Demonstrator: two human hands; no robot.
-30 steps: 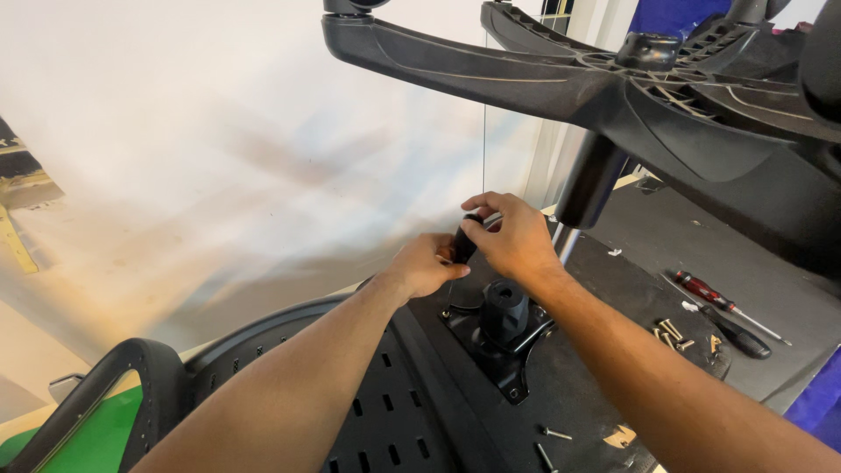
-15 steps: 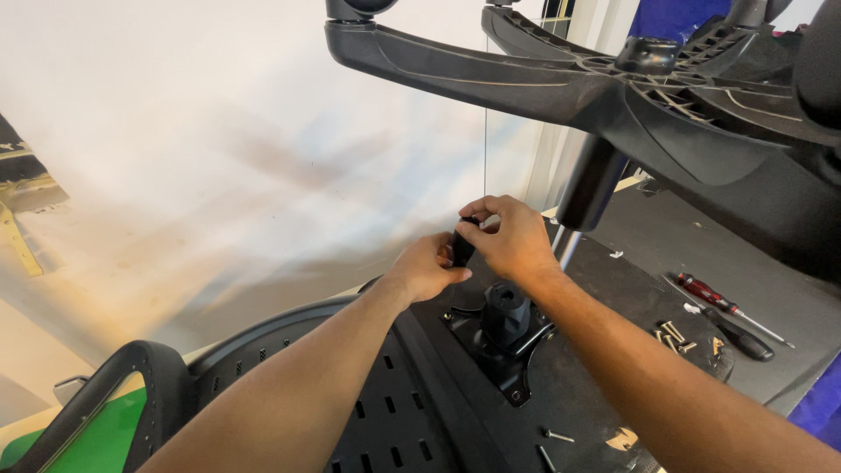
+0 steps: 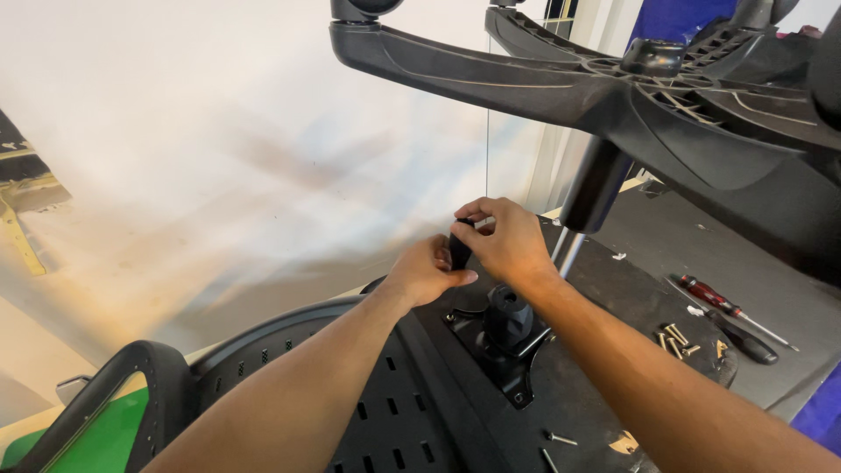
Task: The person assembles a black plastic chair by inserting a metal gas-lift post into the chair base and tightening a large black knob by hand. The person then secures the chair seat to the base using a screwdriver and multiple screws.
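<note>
Both my hands meet above an upturned office chair seat (image 3: 394, 412). My left hand (image 3: 427, 271) and my right hand (image 3: 499, 241) together pinch a small black part (image 3: 459, 248), held upright between the fingers. Just below them a black knob (image 3: 508, 317) stands on the chair's metal mechanism plate (image 3: 512, 372). The chair's black star base (image 3: 561, 79) with its gas cylinder (image 3: 591, 188) hangs overhead to the right.
A red-handled screwdriver (image 3: 718, 302), a black-handled tool (image 3: 746, 342) and several loose screws (image 3: 676, 337) lie on the dark surface at right. Two screws (image 3: 554, 442) rest near the plate. A green and black chair part (image 3: 105, 420) sits at lower left. A white wall lies ahead.
My hands have stayed at the same spot above the mechanism, with the fingers shifting slightly on the small black part.
</note>
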